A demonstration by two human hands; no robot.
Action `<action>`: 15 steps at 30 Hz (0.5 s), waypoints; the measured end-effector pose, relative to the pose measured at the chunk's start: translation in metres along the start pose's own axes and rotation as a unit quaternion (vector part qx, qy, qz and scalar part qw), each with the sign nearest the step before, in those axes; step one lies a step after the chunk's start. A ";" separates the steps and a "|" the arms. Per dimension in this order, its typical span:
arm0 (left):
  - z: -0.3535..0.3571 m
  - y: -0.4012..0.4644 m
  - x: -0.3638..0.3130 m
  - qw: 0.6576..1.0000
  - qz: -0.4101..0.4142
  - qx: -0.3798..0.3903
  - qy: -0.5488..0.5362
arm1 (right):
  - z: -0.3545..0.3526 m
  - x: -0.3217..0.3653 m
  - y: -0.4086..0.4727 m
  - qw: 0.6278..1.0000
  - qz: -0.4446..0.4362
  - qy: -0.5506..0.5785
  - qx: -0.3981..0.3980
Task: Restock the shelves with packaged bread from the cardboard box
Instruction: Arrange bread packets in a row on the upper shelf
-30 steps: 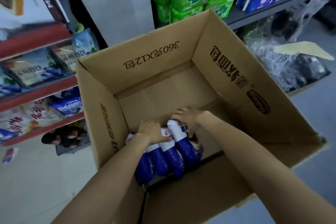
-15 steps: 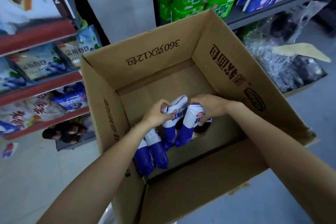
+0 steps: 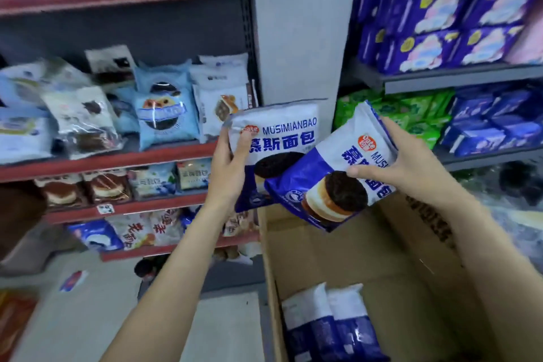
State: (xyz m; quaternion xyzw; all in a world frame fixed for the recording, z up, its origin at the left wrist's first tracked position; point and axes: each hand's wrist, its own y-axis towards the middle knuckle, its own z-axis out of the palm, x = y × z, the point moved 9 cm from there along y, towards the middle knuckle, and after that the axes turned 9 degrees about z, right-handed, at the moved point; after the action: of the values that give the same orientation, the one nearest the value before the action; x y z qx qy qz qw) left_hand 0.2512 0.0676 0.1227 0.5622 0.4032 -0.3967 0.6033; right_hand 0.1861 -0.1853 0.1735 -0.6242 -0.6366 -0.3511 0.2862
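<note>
left-hand bread pack [image 3: 279,138]: white above, deep blue below, blue lettering, red-orange logo, dark round cake picture
right-hand bread pack [image 3: 332,185]: same white and blue, dark-and-cream cake picture
packs in box [image 3: 332,323]: white tops, blue bottoms
cardboard box [image 3: 411,258]: plain brown, dark print on wall
bread shelves [image 3: 117,160]: red edges, dark back panel
light-blue pack [image 3: 163,106]: pale blue, dark round picture
right shelves [image 3: 458,79]: grey
upper packs there [image 3: 440,23]: purple-blue with pink-white patches
green packs [image 3: 411,114]: bright green
</note>
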 end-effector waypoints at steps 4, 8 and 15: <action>-0.067 0.017 -0.031 0.997 0.036 -0.056 0.048 | 0.038 0.058 0.027 0.998 -0.052 0.019 0.004; -0.129 0.025 -0.047 0.992 0.059 -0.097 0.063 | 0.081 0.089 0.050 0.997 -0.058 0.052 0.005; -0.248 0.066 -0.098 0.969 0.145 -0.114 0.166 | 0.164 0.182 0.099 0.995 -0.080 0.066 -0.014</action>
State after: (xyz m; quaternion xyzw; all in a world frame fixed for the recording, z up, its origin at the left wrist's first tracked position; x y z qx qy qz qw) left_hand 0.2675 0.3211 0.2272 0.6003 0.4544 -0.1578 0.6390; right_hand 0.2862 0.0520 0.2313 -0.5507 -0.6591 -0.4223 0.2897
